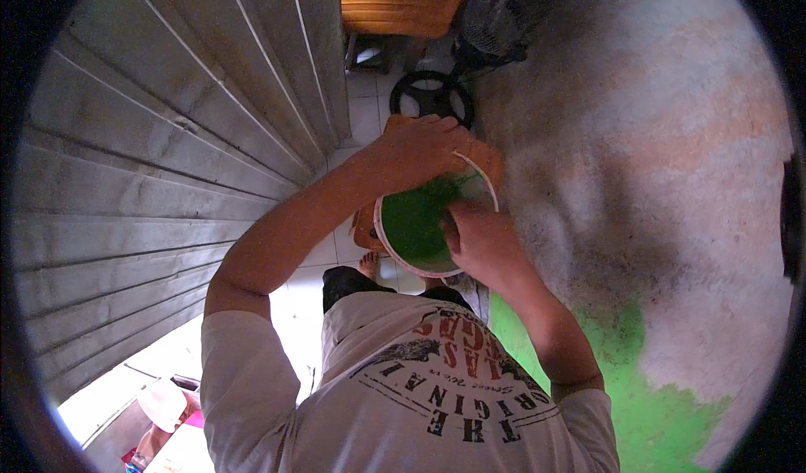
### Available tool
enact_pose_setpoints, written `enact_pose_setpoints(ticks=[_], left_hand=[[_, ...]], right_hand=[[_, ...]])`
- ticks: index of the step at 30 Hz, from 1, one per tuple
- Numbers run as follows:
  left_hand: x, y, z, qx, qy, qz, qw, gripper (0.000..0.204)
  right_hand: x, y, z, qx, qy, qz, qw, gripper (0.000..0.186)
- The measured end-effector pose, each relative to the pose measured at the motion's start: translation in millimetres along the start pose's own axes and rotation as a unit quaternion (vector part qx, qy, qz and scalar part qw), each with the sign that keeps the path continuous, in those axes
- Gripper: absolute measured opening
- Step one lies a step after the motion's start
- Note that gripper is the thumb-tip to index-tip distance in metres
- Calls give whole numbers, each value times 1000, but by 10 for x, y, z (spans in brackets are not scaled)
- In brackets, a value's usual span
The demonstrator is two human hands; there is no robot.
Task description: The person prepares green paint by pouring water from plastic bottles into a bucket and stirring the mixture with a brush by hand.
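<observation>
A round white-rimmed bucket [383,242] stands tilted in front of my body, with green paint [416,221] coating its inside. My left hand [426,144] reaches across to the far rim and grips it, its fingers curled over the edge. Over the bucket's right side, my right hand [485,242] is closed, with its fingers inside the opening. What it holds, if anything, is hidden by the hand and the dark interior. Under and behind the bucket shows an orange-brown seat or stool [489,164], mostly covered.
To the right rises a rough wall [579,162], with bright green paint [613,389] on its lower part. Grey ridged panels [168,137] close off the left. A standing fan [504,20] with a round black base [432,95] and an orange-covered object [399,1] lie ahead.
</observation>
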State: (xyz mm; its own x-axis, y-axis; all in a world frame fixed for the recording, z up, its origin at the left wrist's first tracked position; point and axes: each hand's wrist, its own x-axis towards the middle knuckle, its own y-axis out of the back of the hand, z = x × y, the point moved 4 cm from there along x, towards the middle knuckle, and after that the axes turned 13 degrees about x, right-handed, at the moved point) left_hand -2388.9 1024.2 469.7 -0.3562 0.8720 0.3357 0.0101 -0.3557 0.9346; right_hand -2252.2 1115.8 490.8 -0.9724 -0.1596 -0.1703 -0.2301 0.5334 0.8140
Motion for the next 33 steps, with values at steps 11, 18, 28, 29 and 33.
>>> enact_pose_setpoints(ticks=[11, 18, 28, 29, 33], left_hand=[[-142, -10, 10, 83, -10, -23, 996, 17], [-357, 237, 95, 69, -64, 10, 996, 26], [-578, 484, 168, 35, 52, -15, 998, 31], [-575, 510, 170, 15, 73, -44, 996, 31], [-635, 473, 131, -2, 102, -76, 992, 29]], right_hand=[[-109, 114, -45, 16, -30, -53, 998, 23], [-34, 128, 128, -55, -68, 12, 996, 24], [48, 21, 44, 3, -1, 14, 1000, 24], [23, 31, 64, 16, -3, 13, 1000, 23], [35, 178, 37, -28, -84, -43, 995, 23]])
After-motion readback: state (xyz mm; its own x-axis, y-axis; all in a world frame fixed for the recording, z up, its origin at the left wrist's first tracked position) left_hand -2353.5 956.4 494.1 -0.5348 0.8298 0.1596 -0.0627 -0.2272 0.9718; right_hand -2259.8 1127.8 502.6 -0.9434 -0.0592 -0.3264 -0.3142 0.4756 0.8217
